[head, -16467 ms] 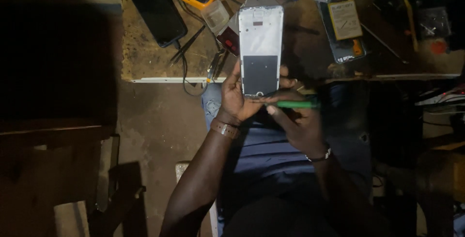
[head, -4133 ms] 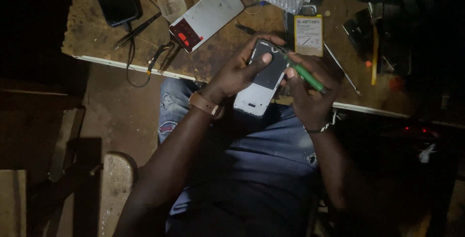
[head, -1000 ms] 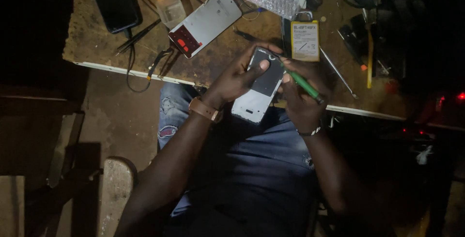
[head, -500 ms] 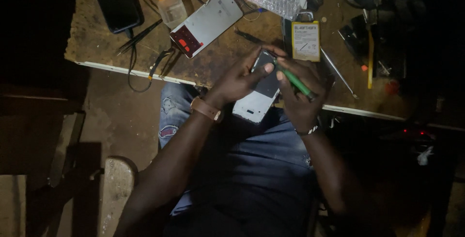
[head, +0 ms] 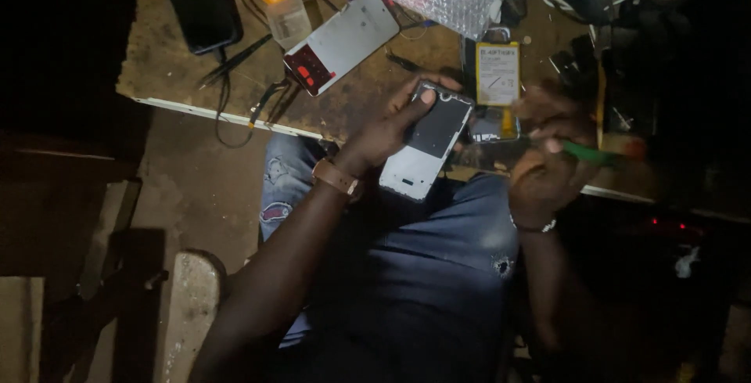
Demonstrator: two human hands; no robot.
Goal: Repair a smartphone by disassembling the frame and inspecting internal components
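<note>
The left hand [head: 387,129] wraps around the thin, breakable open phone [head: 429,151] by its edges, while the right hand [head: 547,160] pinches a green tool [head: 591,152].

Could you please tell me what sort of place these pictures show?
Probably a small phone repair bench. The left hand holds an opened phone, the right hand a green tool, and a loose battery and tweezers lie on the worn table.
</note>
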